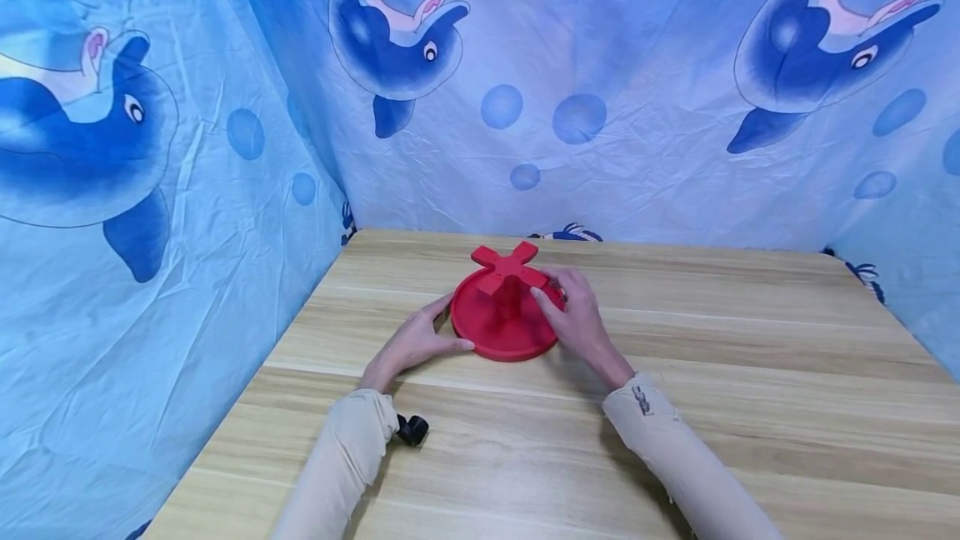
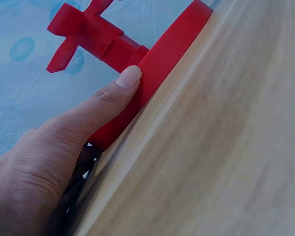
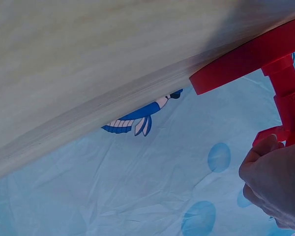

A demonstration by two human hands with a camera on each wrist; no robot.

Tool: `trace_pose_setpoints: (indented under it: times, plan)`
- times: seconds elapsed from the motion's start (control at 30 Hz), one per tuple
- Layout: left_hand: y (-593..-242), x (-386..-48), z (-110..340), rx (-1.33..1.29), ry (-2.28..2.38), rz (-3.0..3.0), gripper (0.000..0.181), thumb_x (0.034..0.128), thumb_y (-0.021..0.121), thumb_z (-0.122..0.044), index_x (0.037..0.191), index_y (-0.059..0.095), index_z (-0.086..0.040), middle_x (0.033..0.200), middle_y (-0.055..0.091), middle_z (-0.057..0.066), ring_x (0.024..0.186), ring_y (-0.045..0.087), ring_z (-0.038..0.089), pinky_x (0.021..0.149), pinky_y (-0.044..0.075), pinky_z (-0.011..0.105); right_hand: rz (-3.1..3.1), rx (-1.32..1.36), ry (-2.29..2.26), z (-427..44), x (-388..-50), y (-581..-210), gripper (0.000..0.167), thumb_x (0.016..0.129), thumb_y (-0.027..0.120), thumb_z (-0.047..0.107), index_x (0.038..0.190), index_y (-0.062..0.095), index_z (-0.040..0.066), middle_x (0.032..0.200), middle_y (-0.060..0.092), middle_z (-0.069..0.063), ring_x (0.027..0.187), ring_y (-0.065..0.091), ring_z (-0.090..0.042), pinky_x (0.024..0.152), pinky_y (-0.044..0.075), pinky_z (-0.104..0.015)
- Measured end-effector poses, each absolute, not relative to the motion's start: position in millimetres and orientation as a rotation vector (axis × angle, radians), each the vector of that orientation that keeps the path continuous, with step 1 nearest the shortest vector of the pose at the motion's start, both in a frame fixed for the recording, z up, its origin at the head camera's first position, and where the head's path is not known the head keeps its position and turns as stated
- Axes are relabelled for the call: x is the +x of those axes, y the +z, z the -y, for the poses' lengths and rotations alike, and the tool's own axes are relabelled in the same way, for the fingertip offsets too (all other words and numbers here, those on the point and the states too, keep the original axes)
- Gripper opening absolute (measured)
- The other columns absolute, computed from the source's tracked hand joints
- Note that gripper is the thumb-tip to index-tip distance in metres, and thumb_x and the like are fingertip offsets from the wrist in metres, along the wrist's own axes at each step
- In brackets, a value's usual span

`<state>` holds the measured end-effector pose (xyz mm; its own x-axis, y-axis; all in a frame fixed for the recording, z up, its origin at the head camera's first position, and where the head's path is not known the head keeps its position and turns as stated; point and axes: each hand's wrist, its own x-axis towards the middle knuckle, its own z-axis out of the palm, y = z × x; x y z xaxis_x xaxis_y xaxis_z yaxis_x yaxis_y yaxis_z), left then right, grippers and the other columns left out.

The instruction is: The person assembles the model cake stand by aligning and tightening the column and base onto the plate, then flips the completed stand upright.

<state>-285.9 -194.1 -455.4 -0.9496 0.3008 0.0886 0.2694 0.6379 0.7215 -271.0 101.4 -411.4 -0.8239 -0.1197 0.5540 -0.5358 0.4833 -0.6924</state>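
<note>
A red plastic stand stands upright on the table. It has a round, rimmed base [image 1: 505,353], a short stepped post [image 2: 96,42] and a four-armed cross top [image 1: 510,267]. My left hand [image 1: 416,338] grips the base at its left side, the thumb on the near rim and the fingers around the far left edge. In the left wrist view the thumb [image 2: 103,101] presses the rim. At the right end of the cross, my right hand [image 1: 576,315] pinches one arm; the right wrist view shows the curled hand [image 3: 280,182] there, its fingertips partly hidden.
The wood-grain table [image 1: 712,373] extends around the stand. A blue dolphin-print cloth [image 1: 637,182] hangs behind and on both sides. A small black device [image 1: 412,430] sits at my left wrist.
</note>
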Motion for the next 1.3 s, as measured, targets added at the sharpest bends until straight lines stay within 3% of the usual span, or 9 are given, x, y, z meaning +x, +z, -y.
trace_pose_setpoints:
  times: [0.5, 1.3]
  plan:
    - [-456.8, -284.5, 194.5, 0.493, 1.225, -2.811, 0.110, 0.0729, 0.085, -0.067, 0.163, 0.036, -0.028, 0.160, 0.042, -0.004, 0.147, 0.037, 0.024, 0.112, 0.041, 0.054, 2.273, 0.539, 1.326, -96.0, -267.8, -413.4, 0.039, 0.096, 0.075, 0.008, 0.131, 0.065, -0.005, 0.113, 0.062, -0.016, 0.105, 0.057, -0.031, 0.082, 0.054, -0.044]
    - [-454.1, -285.4, 192.3, 0.478, 1.216, -2.824, 0.112, 0.0716, 0.085, -0.068, 0.163, 0.037, -0.025, 0.160, 0.043, -0.001, 0.147, 0.038, 0.026, 0.112, 0.041, 0.055, 2.305, 0.509, 1.327, -96.4, -267.4, -409.9, 0.036, 0.095, 0.077, 0.010, 0.127, 0.067, -0.003, 0.108, 0.061, -0.014, 0.098, 0.058, -0.027, 0.079, 0.053, -0.034]
